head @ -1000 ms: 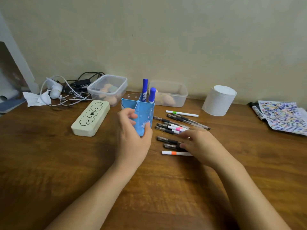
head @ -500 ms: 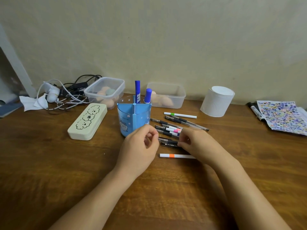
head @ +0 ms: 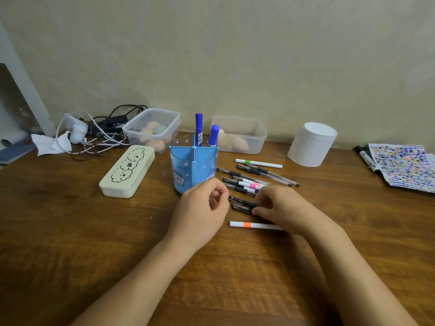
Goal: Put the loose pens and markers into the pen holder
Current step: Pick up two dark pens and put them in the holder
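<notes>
A blue pen holder [head: 188,169] with dividers stands upright mid-table, two blue markers [head: 199,130] standing in its back compartments. To its right lie several loose pens [head: 256,171] and white markers [head: 259,163]. My right hand [head: 282,208] pinches a black gel pen [head: 242,207] that lies on the table, with another black pen just behind it. A white marker with an orange band [head: 249,225] lies in front of that hand. My left hand [head: 202,210] hovers just in front of the holder, fingers loosely curled, holding nothing.
A cream pencil case [head: 128,170] lies left of the holder. Two clear plastic boxes [head: 153,128] and a tangle of cables [head: 98,132] line the wall. A white paper roll [head: 310,143] stands at the right; a black marker [head: 367,158] and a colour-spotted sheet [head: 402,165] lie far right.
My left hand let go of the holder, which now stands upright, and drew back toward me. My right hand closed its fingers on the black pen.
</notes>
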